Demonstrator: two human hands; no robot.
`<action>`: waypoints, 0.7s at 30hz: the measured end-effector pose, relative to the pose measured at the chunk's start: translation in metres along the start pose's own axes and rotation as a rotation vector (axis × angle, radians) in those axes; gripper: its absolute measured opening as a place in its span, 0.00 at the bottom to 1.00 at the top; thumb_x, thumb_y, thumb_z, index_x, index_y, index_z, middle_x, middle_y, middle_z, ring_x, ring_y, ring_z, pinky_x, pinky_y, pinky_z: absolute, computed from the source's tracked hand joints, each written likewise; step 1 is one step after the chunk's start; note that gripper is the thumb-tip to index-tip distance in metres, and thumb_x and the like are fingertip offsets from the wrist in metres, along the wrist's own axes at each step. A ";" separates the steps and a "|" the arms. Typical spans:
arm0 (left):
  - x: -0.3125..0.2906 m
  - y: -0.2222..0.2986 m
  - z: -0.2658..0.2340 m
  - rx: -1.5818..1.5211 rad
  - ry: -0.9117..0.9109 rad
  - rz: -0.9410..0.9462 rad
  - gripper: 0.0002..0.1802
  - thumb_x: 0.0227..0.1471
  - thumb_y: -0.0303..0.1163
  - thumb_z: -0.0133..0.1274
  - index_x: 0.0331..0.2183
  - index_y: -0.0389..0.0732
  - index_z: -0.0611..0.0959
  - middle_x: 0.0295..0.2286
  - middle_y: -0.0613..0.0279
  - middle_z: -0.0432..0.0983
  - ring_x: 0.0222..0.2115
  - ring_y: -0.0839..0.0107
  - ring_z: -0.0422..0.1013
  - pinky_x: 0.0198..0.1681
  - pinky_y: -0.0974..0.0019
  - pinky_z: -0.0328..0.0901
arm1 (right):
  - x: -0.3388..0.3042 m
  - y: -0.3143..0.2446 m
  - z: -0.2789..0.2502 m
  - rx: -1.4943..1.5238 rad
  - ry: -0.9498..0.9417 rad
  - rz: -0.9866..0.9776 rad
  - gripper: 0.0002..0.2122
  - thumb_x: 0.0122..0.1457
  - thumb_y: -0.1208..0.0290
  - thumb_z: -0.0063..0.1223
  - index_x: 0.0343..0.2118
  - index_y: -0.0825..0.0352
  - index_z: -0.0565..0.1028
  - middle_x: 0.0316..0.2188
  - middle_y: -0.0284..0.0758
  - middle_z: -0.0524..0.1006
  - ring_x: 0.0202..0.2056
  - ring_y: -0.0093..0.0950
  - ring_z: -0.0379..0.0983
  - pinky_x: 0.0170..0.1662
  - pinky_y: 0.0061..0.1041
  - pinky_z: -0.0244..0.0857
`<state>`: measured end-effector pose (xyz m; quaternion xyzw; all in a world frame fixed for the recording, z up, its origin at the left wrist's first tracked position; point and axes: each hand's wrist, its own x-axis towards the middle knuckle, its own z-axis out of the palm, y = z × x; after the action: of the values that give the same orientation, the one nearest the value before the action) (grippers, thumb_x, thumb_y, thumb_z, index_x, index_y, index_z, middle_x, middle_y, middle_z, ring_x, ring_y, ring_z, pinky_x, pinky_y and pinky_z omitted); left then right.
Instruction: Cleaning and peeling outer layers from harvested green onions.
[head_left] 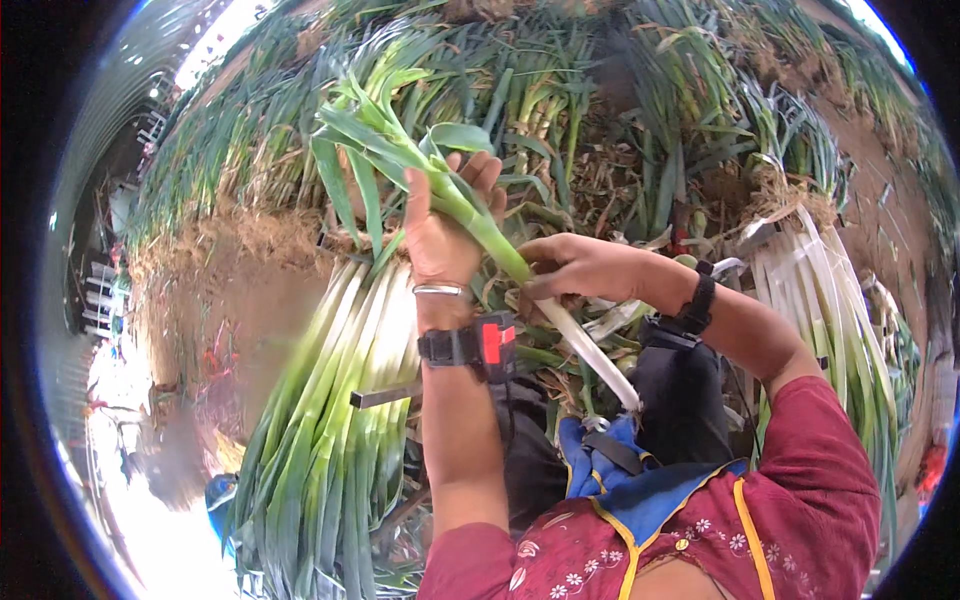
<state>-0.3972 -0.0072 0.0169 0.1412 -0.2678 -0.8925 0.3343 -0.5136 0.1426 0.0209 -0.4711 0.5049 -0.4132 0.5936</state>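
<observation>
A single leek (590, 352) slants across the middle, its green leaves at the upper left and its white root end low on the right, above my lap. My left hand (447, 235) cradles the green part, with the thumb on one side and the fingers curled up on the other. Lower down, where green turns to white, my right hand (590, 268) grips the stalk between thumb and fingers. To the left of my left forearm lies a pile of cleaned leeks (335, 400), white ends pointing away from me.
A metal bar (385, 396) sticks out over the left pile. More white-stalked leeks (815, 285) lie at the right. Rows of untrimmed leeks (250, 150) with soil on their roots spread across the far ground. Loose leaves and dry peelings (610, 195) litter the ground before me.
</observation>
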 end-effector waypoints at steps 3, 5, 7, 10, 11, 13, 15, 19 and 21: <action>0.005 -0.002 0.007 0.252 -0.007 -0.001 0.41 0.53 0.65 0.39 0.50 0.36 0.70 0.47 0.47 0.69 0.51 0.56 0.63 0.53 0.54 0.57 | -0.010 -0.008 -0.014 0.163 0.076 0.008 0.13 0.56 0.69 0.52 0.42 0.70 0.73 0.30 0.30 0.77 0.31 0.16 0.71 0.32 0.17 0.65; 0.012 -0.009 0.009 0.272 0.058 -0.064 0.41 0.54 0.65 0.36 0.50 0.37 0.71 0.49 0.47 0.69 0.53 0.57 0.61 0.55 0.54 0.54 | -0.029 -0.020 -0.026 0.334 0.149 -0.036 0.14 0.57 0.65 0.53 0.41 0.70 0.74 0.28 0.28 0.76 0.24 0.14 0.69 0.23 0.14 0.62; 0.014 -0.011 0.008 0.160 0.091 -0.175 0.38 0.55 0.64 0.36 0.49 0.38 0.71 0.48 0.50 0.69 0.51 0.59 0.64 0.53 0.56 0.56 | -0.042 -0.014 -0.048 0.449 0.259 -0.068 0.12 0.57 0.65 0.52 0.37 0.71 0.74 0.27 0.31 0.77 0.22 0.15 0.69 0.22 0.13 0.61; 0.019 0.016 -0.038 0.174 -0.226 -0.148 0.33 0.55 0.60 0.42 0.48 0.41 0.72 0.46 0.56 0.72 0.46 0.65 0.68 0.49 0.61 0.60 | -0.063 -0.029 -0.070 0.568 0.388 -0.180 0.12 0.57 0.65 0.52 0.37 0.71 0.74 0.28 0.34 0.78 0.22 0.18 0.72 0.22 0.16 0.66; 0.016 0.011 -0.038 0.241 -0.142 -0.113 0.32 0.54 0.58 0.45 0.48 0.41 0.72 0.45 0.58 0.73 0.46 0.66 0.68 0.48 0.62 0.60 | -0.075 -0.021 -0.091 0.560 0.438 -0.227 0.12 0.58 0.69 0.52 0.38 0.75 0.73 0.30 0.39 0.78 0.26 0.23 0.75 0.22 0.17 0.66; 0.007 0.011 -0.026 0.323 -0.017 -0.077 0.29 0.54 0.55 0.49 0.48 0.42 0.73 0.43 0.60 0.75 0.44 0.68 0.69 0.46 0.63 0.61 | -0.111 -0.018 -0.114 0.096 0.675 -0.592 0.11 0.58 0.68 0.51 0.39 0.72 0.75 0.34 0.39 0.78 0.31 0.24 0.76 0.26 0.18 0.70; 0.007 -0.001 -0.019 0.326 0.055 -0.105 0.27 0.54 0.52 0.51 0.48 0.43 0.74 0.41 0.63 0.76 0.43 0.69 0.70 0.45 0.64 0.62 | -0.170 -0.017 -0.145 -0.226 0.908 -0.542 0.09 0.58 0.70 0.50 0.39 0.66 0.76 0.38 0.38 0.78 0.35 0.25 0.76 0.28 0.18 0.72; 0.012 0.007 -0.035 0.384 0.167 -0.144 0.21 0.56 0.45 0.51 0.48 0.46 0.76 0.39 0.70 0.77 0.41 0.76 0.71 0.43 0.68 0.60 | -0.281 -0.026 -0.179 -0.355 1.324 -0.495 0.09 0.58 0.70 0.50 0.39 0.66 0.75 0.36 0.36 0.76 0.36 0.25 0.73 0.34 0.18 0.71; 0.005 0.029 -0.044 0.400 0.146 -0.135 0.18 0.56 0.43 0.51 0.47 0.47 0.77 0.39 0.70 0.77 0.40 0.77 0.71 0.42 0.69 0.60 | -0.325 -0.025 -0.187 -0.164 1.530 -0.596 0.12 0.58 0.65 0.51 0.37 0.70 0.75 0.31 0.35 0.76 0.29 0.23 0.71 0.33 0.17 0.68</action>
<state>-0.3669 -0.0452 -0.0027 0.2866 -0.4045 -0.8293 0.2578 -0.7475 0.4242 0.1049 -0.2156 0.6523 -0.7217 -0.0852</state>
